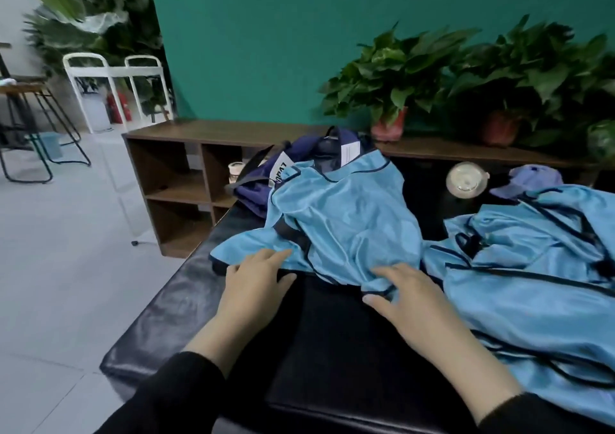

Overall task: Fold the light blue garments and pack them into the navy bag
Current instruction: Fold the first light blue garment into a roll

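Light blue garments: one lay crumpled mid-bench, half over the navy bag; second heaped at right. Looked satin-thin, light, slippery, so best taken at the dark-piped hems. Left hand and right hand rested flat, fingers spread, on its near edge. Glossy black padded bench, wooden shelf behind, green wall.

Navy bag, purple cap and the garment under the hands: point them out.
navy bag (254, 197), head view, on its side panel left of the garment.
purple cap (529, 179), head view, on its crown.
light blue garment (346, 214), head view, on its middle.
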